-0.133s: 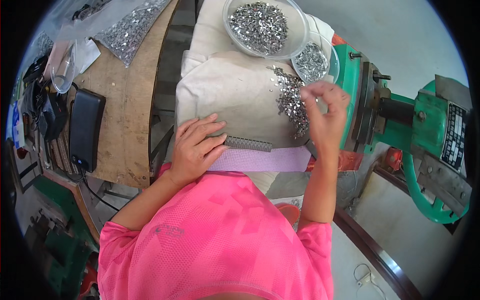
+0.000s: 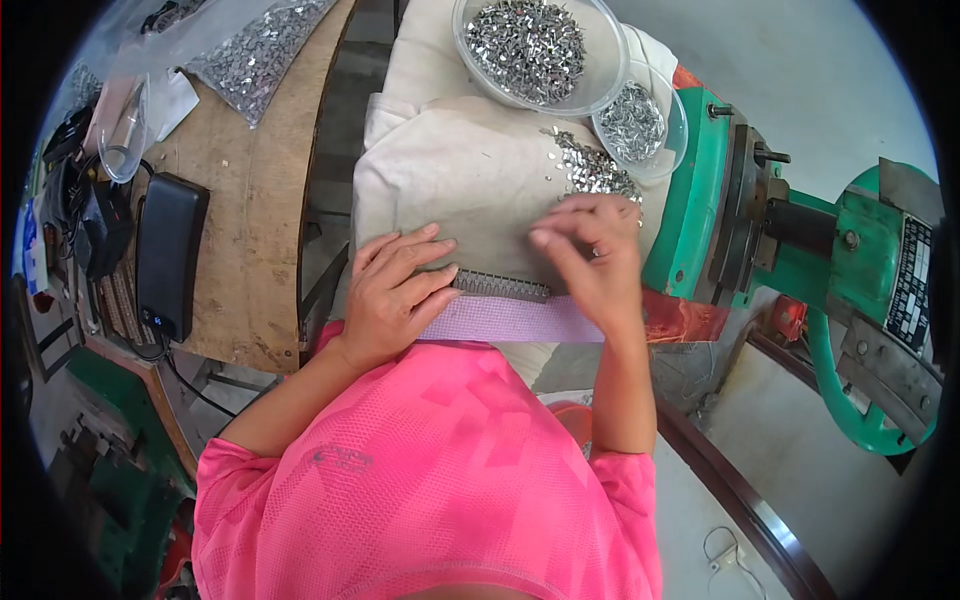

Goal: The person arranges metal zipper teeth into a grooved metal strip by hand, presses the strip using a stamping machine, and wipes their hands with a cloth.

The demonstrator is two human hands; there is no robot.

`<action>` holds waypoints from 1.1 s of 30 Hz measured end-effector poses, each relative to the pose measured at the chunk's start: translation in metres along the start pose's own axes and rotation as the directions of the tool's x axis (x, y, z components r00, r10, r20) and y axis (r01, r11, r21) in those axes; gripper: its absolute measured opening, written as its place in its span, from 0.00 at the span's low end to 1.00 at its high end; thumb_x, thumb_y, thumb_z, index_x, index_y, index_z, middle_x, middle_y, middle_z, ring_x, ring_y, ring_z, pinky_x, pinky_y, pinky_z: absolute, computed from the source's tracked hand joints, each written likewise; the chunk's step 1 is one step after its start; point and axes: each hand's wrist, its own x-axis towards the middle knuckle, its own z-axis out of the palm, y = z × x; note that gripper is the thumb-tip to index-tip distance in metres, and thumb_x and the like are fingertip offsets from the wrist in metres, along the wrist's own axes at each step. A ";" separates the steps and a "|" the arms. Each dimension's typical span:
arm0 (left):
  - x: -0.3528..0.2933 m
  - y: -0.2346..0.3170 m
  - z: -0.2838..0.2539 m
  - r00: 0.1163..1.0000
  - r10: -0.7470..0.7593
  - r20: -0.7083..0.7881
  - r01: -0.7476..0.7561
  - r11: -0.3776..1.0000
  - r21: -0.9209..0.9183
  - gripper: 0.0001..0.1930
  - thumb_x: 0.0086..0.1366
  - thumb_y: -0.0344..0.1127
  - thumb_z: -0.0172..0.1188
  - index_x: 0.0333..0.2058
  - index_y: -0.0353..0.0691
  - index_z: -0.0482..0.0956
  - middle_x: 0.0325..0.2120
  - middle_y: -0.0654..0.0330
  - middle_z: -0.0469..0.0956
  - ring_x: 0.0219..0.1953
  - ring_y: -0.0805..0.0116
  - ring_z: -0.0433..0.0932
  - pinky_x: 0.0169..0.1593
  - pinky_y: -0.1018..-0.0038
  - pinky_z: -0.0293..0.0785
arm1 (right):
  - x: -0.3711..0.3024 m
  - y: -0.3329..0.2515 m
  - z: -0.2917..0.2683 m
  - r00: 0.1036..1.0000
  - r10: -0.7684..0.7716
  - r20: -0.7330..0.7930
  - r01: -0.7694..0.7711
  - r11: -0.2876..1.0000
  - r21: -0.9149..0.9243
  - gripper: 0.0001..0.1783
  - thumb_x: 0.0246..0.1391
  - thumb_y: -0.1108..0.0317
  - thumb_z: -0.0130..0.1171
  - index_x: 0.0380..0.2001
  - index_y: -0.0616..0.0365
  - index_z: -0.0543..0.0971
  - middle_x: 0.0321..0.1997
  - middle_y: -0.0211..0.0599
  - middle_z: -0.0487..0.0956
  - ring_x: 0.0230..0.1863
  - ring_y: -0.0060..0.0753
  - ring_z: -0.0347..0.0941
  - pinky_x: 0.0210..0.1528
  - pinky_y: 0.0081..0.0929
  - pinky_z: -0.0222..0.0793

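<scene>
My left hand (image 2: 388, 295) lies on the cloth-covered surface with thumb and index finger gripping the left end of a dark notched metal bar (image 2: 500, 286). A row of slots runs along this bar, which rests at the edge of a lilac woven strip (image 2: 500, 318). To the right of the bar, slightly above it, my right hand (image 2: 600, 255) hovers with thumb and index finger pinched. Whatever is in that pinch is too small to make out. Small shiny metal pieces (image 2: 598, 172) lie in a loose pile beyond my right hand, which partly hides them.
Two clear plastic tubs of metal parts stand at the back: a large bowl (image 2: 612, 75) and a smaller one (image 2: 680, 150). A green machine (image 2: 668, 235) with a handwheel is on the right. The wooden table (image 2: 245, 220) at left holds a black power bank (image 2: 172, 258) and bagged pieces.
My right hand has moved from the pile of metal pieces leftward and nearer, toward the notched bar. My left hand keeps its hold, and the view has shifted slightly.
</scene>
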 end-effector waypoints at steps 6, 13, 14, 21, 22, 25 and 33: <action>0.000 -0.002 -0.001 1.000 -0.002 0.003 0.002 1.000 0.002 0.11 0.54 0.36 0.71 0.36 0.44 0.85 0.49 0.65 0.81 0.59 0.64 0.75 0.61 0.61 0.63 | -0.015 -0.014 0.014 0.983 0.010 0.185 -0.003 0.999 -0.035 0.08 0.44 0.61 0.73 0.31 0.47 0.88 0.43 0.24 0.77 0.52 0.38 0.63 0.57 0.38 0.51; 0.000 -0.002 -0.002 1.000 -0.002 0.005 0.002 1.000 -0.003 0.10 0.55 0.36 0.71 0.37 0.44 0.85 0.49 0.65 0.81 0.60 0.64 0.75 0.61 0.61 0.63 | -0.016 -0.017 0.019 0.978 0.021 0.205 0.001 0.994 -0.105 0.09 0.42 0.59 0.73 0.30 0.46 0.88 0.44 0.23 0.76 0.53 0.39 0.62 0.57 0.40 0.49; -0.001 -0.002 -0.001 1.000 -0.003 0.003 0.003 1.000 -0.001 0.10 0.55 0.36 0.71 0.37 0.44 0.85 0.49 0.65 0.81 0.60 0.64 0.75 0.61 0.61 0.63 | -0.016 -0.017 0.020 0.978 0.019 0.206 0.004 0.994 -0.112 0.09 0.42 0.59 0.74 0.30 0.46 0.88 0.44 0.24 0.76 0.53 0.39 0.62 0.57 0.40 0.49; 0.000 -0.002 -0.001 1.000 0.002 -0.006 -0.002 1.000 -0.007 0.10 0.55 0.36 0.71 0.37 0.43 0.85 0.49 0.65 0.81 0.59 0.64 0.75 0.61 0.61 0.63 | -0.011 -0.030 0.033 0.987 -0.001 0.163 0.017 0.995 -0.098 0.09 0.41 0.59 0.74 0.29 0.45 0.88 0.44 0.23 0.76 0.55 0.40 0.62 0.58 0.42 0.48; 0.000 -0.002 0.000 1.000 0.002 -0.008 -0.002 1.000 -0.013 0.11 0.55 0.35 0.71 0.37 0.43 0.85 0.49 0.65 0.81 0.59 0.64 0.75 0.61 0.61 0.63 | -0.012 -0.029 0.035 0.987 0.005 0.161 0.011 0.995 -0.102 0.09 0.41 0.59 0.74 0.29 0.45 0.89 0.44 0.23 0.76 0.55 0.40 0.61 0.58 0.43 0.48; -0.001 -0.002 0.000 1.000 -0.002 -0.014 0.001 1.000 -0.017 0.11 0.55 0.35 0.71 0.37 0.43 0.85 0.49 0.65 0.81 0.59 0.63 0.75 0.61 0.61 0.63 | -0.012 -0.030 0.037 0.986 0.008 0.164 0.008 0.995 -0.099 0.09 0.40 0.60 0.74 0.28 0.45 0.89 0.45 0.24 0.76 0.55 0.41 0.61 0.59 0.43 0.47; -0.001 -0.002 0.000 1.000 0.001 -0.011 -0.001 1.000 -0.013 0.11 0.54 0.35 0.71 0.37 0.42 0.85 0.49 0.64 0.81 0.59 0.63 0.75 0.61 0.61 0.64 | -0.013 -0.027 0.037 0.987 0.028 0.159 -0.018 0.998 -0.065 0.08 0.40 0.60 0.74 0.26 0.46 0.88 0.45 0.23 0.76 0.56 0.41 0.61 0.60 0.44 0.46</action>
